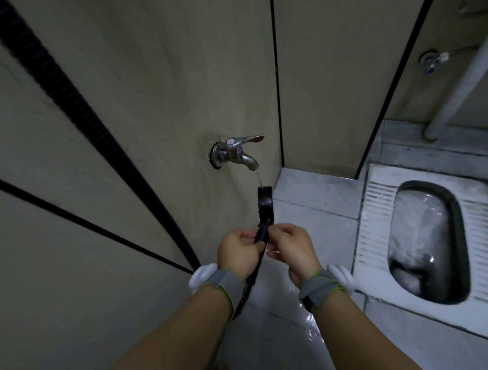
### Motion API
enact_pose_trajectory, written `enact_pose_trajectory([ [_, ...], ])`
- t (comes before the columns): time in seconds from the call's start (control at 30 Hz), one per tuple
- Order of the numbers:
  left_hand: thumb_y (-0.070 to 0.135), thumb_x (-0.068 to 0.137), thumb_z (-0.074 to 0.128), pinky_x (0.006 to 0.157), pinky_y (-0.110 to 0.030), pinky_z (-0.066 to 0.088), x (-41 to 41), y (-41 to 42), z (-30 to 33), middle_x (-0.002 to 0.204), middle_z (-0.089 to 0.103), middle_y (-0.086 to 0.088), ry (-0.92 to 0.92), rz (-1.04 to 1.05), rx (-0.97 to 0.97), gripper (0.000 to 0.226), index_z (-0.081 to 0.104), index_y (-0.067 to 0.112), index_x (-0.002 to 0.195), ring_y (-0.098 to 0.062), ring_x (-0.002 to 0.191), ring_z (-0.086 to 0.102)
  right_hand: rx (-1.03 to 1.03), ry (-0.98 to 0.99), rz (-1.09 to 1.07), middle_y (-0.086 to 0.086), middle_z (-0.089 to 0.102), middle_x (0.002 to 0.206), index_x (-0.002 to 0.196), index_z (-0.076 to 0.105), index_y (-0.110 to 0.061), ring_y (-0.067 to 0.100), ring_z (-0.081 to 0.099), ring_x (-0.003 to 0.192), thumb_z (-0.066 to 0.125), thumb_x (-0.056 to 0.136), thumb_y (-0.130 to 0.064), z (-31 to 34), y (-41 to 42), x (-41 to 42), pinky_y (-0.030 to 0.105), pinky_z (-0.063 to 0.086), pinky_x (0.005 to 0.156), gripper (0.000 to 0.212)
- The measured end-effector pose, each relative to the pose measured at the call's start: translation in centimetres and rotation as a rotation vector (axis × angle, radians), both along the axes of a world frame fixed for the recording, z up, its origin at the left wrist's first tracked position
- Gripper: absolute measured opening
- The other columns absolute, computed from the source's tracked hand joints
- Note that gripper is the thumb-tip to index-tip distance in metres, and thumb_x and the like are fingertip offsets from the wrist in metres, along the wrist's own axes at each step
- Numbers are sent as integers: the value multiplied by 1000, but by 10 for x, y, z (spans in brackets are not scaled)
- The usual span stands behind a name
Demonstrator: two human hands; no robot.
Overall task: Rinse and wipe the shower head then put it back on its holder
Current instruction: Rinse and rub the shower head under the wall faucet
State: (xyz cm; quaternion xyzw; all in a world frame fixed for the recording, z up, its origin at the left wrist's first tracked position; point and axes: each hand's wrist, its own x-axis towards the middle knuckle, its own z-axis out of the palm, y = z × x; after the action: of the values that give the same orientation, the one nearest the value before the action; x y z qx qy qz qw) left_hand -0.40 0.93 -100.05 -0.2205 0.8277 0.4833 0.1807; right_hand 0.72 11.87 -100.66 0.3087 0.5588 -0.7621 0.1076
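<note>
While the tap (235, 151) seemingly runs, both hands (239, 254) (293, 251) grip the shower head (265, 205).

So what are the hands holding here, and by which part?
Both the left hand and the right hand grip the black shower head by its handle, its head under the tap.

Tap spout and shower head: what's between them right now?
Head view: only a thin stream of water runs from the tap spout onto the shower head, held just below by both hands, left and right.
</note>
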Motion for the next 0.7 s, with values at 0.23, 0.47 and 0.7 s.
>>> enact_pose_trajectory([
  [0.23, 9, 74, 74, 85, -42, 55, 11, -7, -5, 86, 73, -6, 32, 6, -9, 19, 67, 20, 87, -27, 88, 68, 52, -2, -9, 22, 68, 96, 102, 60, 1, 28, 66, 78, 67, 86, -9, -14, -10, -4, 30, 51, 57, 20],
  [0.47, 7, 73, 74, 84, -45, 55, 8, -7, -8, 87, 72, -7, 89, -11, 7, 22, 61, 23, 81, -27, 87, 67, 204, 79, 8, 20, 65, 96, 101, 61, -4, 37, 66, 94, 70, 80, -7, -16, -12, -6, 55, 53, 85, 23],
  [0.7, -1, 70, 71, 81, -41, 53, 3, -5, -14, 80, 67, -7, 159, -14, 60, 32, 55, 25, 78, -25, 81, 63, 164, 164, -37, 14, 60, 89, 100, 60, -3, 30, 61, 83, 65, 79, 6, -10, -14, -5, 58, 51, 88, 23],
])
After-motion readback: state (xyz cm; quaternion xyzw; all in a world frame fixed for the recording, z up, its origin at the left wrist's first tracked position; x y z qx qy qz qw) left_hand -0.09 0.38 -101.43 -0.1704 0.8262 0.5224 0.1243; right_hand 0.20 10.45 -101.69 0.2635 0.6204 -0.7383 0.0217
